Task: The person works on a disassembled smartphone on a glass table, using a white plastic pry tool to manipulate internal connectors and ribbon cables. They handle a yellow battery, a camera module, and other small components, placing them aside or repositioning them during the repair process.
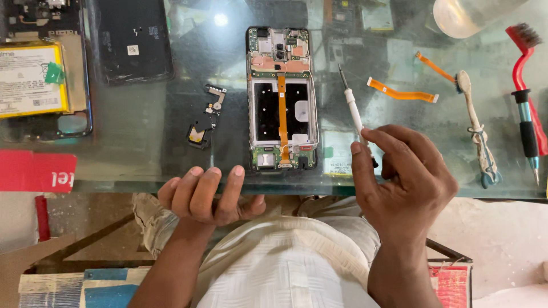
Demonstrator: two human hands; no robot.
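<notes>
An opened phone (282, 97) lies back-up on the glass table (228, 154), its circuit boards and an orange flex cable showing. My right hand (402, 177) sits at the table's near edge, right of the phone, and pinches a thin white-handled screwdriver (354, 108) whose tip points away from me. My left hand (208, 197) rests on the near edge just left of the phone, fingers curled loosely over the rim, holding nothing. A small removed black part with a metal bracket (204, 122) lies left of the phone.
A second opened phone with a yellow battery (34, 80) and a black back cover (134, 40) lie at the far left. Orange flex cables (402, 92), a worn toothbrush (476, 128), a red brush (522, 51) and a teal-tipped driver (528, 134) lie right.
</notes>
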